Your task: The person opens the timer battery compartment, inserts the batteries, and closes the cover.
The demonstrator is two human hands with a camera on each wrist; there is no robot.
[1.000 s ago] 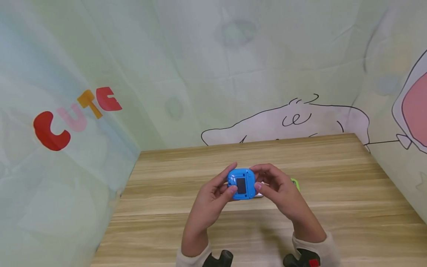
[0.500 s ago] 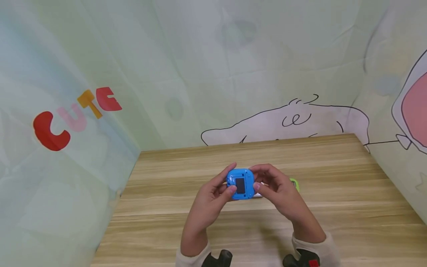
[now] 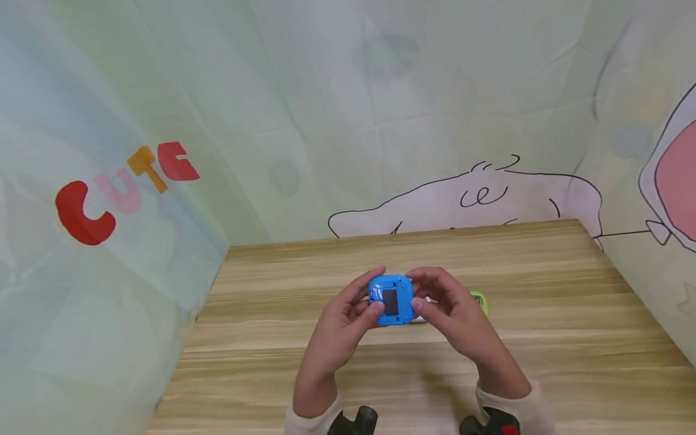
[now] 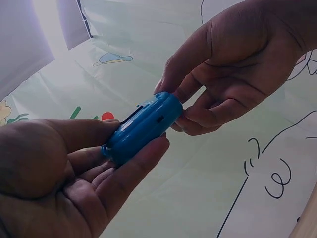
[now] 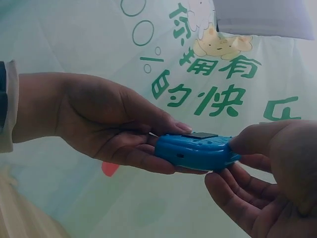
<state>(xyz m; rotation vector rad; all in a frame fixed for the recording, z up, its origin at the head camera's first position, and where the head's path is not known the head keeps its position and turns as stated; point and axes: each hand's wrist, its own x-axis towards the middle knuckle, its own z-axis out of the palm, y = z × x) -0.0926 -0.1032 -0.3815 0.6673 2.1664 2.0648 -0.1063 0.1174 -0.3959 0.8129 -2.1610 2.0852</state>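
Note:
In the head view, a small blue plastic gadget [image 3: 403,293] with rounded corners and a dark rectangle on its face is held above the table between both hands. My left hand [image 3: 338,333] grips its left side, the thumb lying on the face beside the dark rectangle and fingers behind. On the opposite side, my right hand [image 3: 462,311] pinches the edge with thumb and fingers. The left wrist view shows the blue gadget [image 4: 146,126] edge-on, thick, with a small dark slot in its side. From the right wrist, the blue gadget [image 5: 195,151] lies flat between the hands.
A light green rounded item [image 3: 483,301] with a dark marking lies on the wooden table [image 3: 283,290], partly behind the right hand. Something whitish [image 3: 422,316] shows behind the gadget, mostly hidden. Printed cloth walls [image 3: 272,121] stand along the table's back and sides.
Both hands and the blue gadget have shifted very slightly left. The grip of each hand looks the same.

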